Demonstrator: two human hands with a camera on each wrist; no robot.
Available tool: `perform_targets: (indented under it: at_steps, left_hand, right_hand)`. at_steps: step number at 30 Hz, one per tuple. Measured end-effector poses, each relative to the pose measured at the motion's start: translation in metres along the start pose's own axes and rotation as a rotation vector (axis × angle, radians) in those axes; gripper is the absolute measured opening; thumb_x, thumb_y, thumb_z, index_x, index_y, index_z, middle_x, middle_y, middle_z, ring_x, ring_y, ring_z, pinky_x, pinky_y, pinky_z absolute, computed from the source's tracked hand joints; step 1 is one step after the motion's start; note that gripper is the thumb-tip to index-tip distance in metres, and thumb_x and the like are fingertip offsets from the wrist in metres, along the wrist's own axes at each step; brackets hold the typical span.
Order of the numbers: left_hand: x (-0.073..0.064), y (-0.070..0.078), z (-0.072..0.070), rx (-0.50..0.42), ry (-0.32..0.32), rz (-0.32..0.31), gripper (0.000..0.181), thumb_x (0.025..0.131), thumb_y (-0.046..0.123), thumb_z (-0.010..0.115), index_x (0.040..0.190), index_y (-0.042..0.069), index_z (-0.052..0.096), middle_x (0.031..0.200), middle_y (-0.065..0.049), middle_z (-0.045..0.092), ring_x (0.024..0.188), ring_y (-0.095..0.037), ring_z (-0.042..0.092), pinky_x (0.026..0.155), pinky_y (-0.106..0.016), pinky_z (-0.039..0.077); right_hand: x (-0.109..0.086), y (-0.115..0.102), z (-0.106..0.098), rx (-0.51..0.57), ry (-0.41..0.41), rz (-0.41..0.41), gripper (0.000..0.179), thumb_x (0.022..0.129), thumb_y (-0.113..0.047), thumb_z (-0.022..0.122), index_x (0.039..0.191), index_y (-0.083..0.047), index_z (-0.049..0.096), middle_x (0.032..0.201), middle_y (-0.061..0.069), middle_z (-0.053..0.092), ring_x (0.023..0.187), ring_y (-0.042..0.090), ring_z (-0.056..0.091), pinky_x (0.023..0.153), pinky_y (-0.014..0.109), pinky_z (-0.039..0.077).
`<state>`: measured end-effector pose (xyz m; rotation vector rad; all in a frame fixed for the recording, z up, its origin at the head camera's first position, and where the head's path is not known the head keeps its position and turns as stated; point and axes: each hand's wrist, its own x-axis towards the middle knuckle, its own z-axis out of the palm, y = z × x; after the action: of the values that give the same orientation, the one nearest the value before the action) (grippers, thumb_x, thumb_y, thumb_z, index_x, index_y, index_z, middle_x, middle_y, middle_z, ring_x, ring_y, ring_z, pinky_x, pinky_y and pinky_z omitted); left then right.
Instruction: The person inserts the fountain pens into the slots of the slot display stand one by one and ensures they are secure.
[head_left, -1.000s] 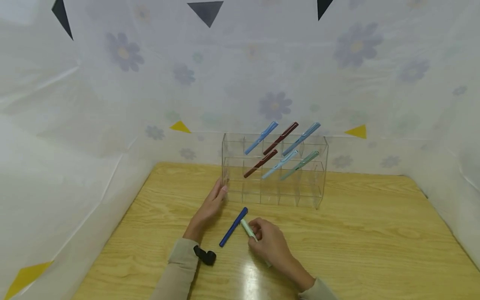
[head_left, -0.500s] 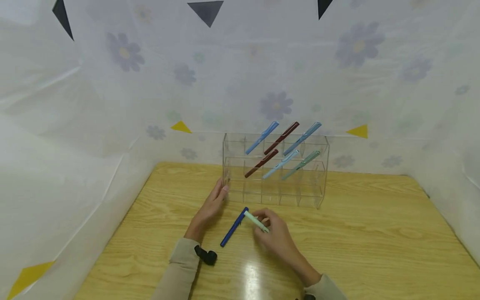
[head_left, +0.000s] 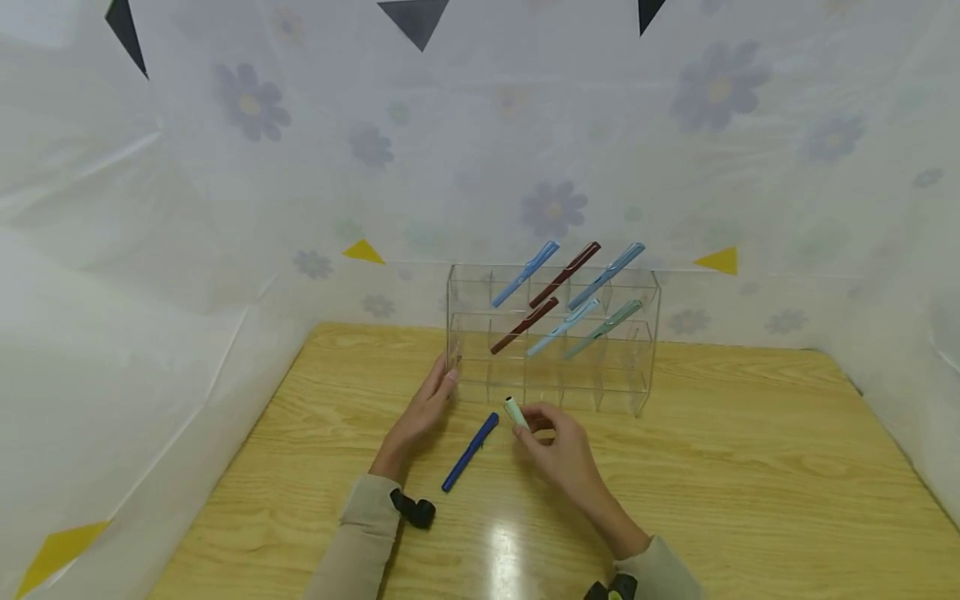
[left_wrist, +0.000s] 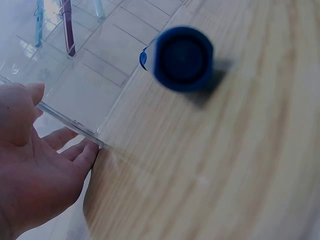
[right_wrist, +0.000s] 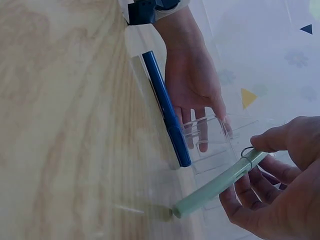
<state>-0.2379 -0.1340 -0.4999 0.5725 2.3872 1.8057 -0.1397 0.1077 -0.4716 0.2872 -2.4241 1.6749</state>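
Note:
My right hand (head_left: 558, 450) pinches a pale green pen (head_left: 515, 412) between thumb and fingers, just in front of a clear acrylic pen rack (head_left: 543, 387). In the right wrist view the pale green pen (right_wrist: 215, 190) shows its clip near the thumb, its free end lifted off the table. My left hand (head_left: 423, 412) rests against the rack's left side, fingers fairly straight along the outside and thumb by the front edge. A dark blue pen (head_left: 470, 452) lies on the table between the hands; the left wrist view shows that blue pen (left_wrist: 182, 59) end-on.
Several pens lean in the rack's two upper tiers, among them a dark red pen (head_left: 523, 325) and a teal pen (head_left: 602, 329). The wooden table (head_left: 750, 467) meets a flower-printed curtain (head_left: 480, 167) behind and at the sides.
My right hand has lifted the pale green pen from beside the blue pen, turned it, and moved it toward the rack. The left hand has stayed at the rack's side.

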Motion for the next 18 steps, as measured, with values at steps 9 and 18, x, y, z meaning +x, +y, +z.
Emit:
perform_targets:
  at_steps: [9,18]
  left_hand:
    - [0.000,0.000,0.000,0.000,0.002,0.006,0.058,0.115,0.029,0.033,0.167,0.021,0.008,0.170,-0.007,0.013,0.156,-0.023,0.011,0.124,-0.050,0.015]
    - [0.000,0.004,0.001,-0.002,-0.001,-0.034,0.059,0.115,0.026,0.031,0.167,0.019,0.005,0.171,-0.007,0.010,0.156,-0.024,0.009,0.124,-0.050,0.014]
  right_hand:
    - [0.016,-0.005,-0.013,0.072,0.049,-0.027,0.031,0.092,-0.003,0.077,0.122,-0.005,0.068,0.096,0.010,0.070,0.088,0.026,0.070,0.067,0.024,0.058]
    - [0.029,-0.015,-0.020,0.093,0.076,-0.040,0.041,0.095,0.003,0.071,0.134,-0.001,0.059,0.107,0.021,0.072,0.096,0.037,0.070,0.069,0.022,0.057]
